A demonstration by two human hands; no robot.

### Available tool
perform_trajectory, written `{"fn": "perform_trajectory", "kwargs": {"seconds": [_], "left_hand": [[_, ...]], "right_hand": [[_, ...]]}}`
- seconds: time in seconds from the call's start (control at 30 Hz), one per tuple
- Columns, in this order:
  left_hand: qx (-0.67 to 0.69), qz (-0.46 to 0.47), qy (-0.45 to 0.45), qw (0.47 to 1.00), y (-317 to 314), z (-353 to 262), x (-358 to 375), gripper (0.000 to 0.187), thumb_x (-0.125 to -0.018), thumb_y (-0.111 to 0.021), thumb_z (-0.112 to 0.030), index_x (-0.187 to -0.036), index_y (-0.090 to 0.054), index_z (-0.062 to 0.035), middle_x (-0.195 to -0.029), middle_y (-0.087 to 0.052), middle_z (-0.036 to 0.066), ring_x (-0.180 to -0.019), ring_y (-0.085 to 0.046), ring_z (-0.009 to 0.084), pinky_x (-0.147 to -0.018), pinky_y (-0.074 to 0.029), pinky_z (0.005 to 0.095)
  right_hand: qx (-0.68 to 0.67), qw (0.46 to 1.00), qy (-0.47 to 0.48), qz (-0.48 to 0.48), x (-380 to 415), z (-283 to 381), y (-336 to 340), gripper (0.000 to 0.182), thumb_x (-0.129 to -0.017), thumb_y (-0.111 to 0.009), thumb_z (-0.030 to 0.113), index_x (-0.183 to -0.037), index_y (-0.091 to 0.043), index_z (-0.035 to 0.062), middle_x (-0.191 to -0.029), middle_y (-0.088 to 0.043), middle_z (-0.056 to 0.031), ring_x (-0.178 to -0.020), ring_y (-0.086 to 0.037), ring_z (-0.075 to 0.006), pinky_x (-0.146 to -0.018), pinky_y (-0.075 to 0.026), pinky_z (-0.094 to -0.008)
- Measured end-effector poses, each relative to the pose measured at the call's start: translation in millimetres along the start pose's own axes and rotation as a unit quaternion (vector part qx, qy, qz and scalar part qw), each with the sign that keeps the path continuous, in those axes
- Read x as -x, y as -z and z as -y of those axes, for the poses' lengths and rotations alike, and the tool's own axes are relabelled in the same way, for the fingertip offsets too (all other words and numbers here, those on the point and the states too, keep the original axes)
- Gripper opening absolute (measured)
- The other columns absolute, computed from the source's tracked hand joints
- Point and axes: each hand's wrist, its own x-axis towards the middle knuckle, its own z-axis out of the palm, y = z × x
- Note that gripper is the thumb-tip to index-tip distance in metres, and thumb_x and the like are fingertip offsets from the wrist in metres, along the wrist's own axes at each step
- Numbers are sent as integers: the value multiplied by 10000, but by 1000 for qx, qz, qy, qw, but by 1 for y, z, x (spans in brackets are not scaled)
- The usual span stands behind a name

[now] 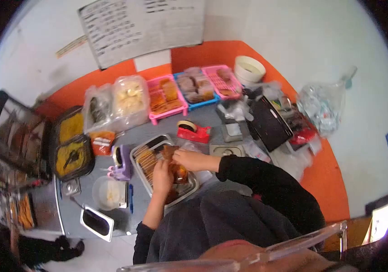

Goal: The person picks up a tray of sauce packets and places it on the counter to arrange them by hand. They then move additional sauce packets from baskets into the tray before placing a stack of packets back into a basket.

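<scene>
A metal tray (134, 159) stands on the grey table in front of me. Rows of thin brownish-orange food strips (146, 162) lie in its left part, and something glossy and amber (180, 174) is at its right. My left hand (162, 176) is over the middle of the tray, fingers pinched together. Beside it, my right hand (188, 159) reaches in from the right with its fingers closed. Between the fingertips of both is a flat brown piece (170, 151); its exact kind I cannot tell.
Behind the tray stand a red tape dispenser (194, 133), a pink basket (186, 110) and a blue basket (203, 105) of packed food. A purple tape dispenser (121, 170), a plastic bowl (97, 192) and a blue pen (131, 199) lie left. A black tablet (268, 123) stands right.
</scene>
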Motion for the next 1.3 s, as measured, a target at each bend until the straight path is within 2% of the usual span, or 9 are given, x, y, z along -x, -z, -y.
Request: {"fn": "perform_trajectory", "kwargs": {"seconds": [0.3, 0.43, 0.57, 0.73, 0.97, 1.1, 1.17, 1.23, 1.3], "left_hand": [[-22, 31, -81, 996, 13, -59, -109, 336, -682, -477, 73, -1008, -541, 25, -889, -529, 214, -804, -523, 392, -707, -439, 435], [-2, -50, -160, 986, -15, -88, -180, 290, -695, -484, 65, -973, -549, 13, -871, -538, 213, -808, -530, 395, -692, -444, 435], [2, -47, -167, 985, -58, -102, -257, 275, -710, -503, 45, -977, -560, 11, -902, -554, 215, -829, -543, 392, -715, -455, 426], [31, -102, -191, 976, -121, -102, -345, 248, -711, -551, 8, -957, -581, 2, -912, -573, 197, -860, -557, 366, -731, -454, 405], [97, -108, -134, 980, -222, -69, -429, 223, -643, -555, 28, -857, -606, -3, -809, -584, 171, -787, -568, 351, -694, -456, 383], [127, -116, -145, 974, -276, -36, -454, 143, -684, -601, -15, -827, -608, -7, -795, -601, 180, -736, -583, 353, -661, -463, 385], [111, -35, -73, 991, -299, -11, -457, 168, -721, -619, -45, -883, -605, -3, -845, -624, 164, -799, -606, 309, -702, -477, 365], [221, 80, -12, 972, -318, 14, -451, 234, -755, -609, -51, -981, -582, 5, -911, -634, 144, -865, -612, 254, -759, -480, 337], [278, 105, 11, 955, -302, 19, -437, 291, -772, -592, -59, -1053, -551, 8, -917, -640, 160, -822, -630, 233, -700, -496, 326]], "right_hand": [[30, 996, -12, -81, 4, -43, 100, 121, -743, -495, 76, -823, -488, -14, -896, -503, -156, -873, -493, -314, -764, -417, -369], [93, 990, 32, -100, 7, -95, 165, 112, -719, -521, 57, -795, -491, -19, -869, -514, -162, -855, -503, -323, -755, -428, -378], [169, 985, -19, -29, 11, -161, 224, 158, -747, -519, 44, -895, -511, -12, -930, -534, -149, -920, -517, -325, -787, -434, -371], [208, 978, 15, -19, 9, -253, 279, 181, -778, -535, 79, -942, -505, 9, -955, -525, -143, -946, -498, -318, -815, -417, -389], [198, 980, 10, -4, 9, -371, 287, 148, -786, -535, 92, -909, -505, 18, -898, -511, -144, -913, -482, -323, -801, -408, -399], [194, 981, -7, 27, 6, -435, 266, 145, -781, -541, 85, -900, -498, 13, -909, -501, -153, -913, -477, -338, -804, -399, -400], [188, 982, 19, 24, 10, -462, 248, 160, -745, -557, 87, -876, -518, 4, -925, -518, -156, -914, -495, -324, -794, -406, -402], [187, 980, -12, 61, 15, -486, 222, 163, -732, -554, 76, -876, -521, 6, -931, -517, -156, -920, -496, -320, -799, -407, -397], [265, 955, -3, 133, 23, -505, 196, 170, -730, -549, 87, -880, -524, 11, -925, -519, -149, -920, -500, -313, -804, -409, -391]]}}
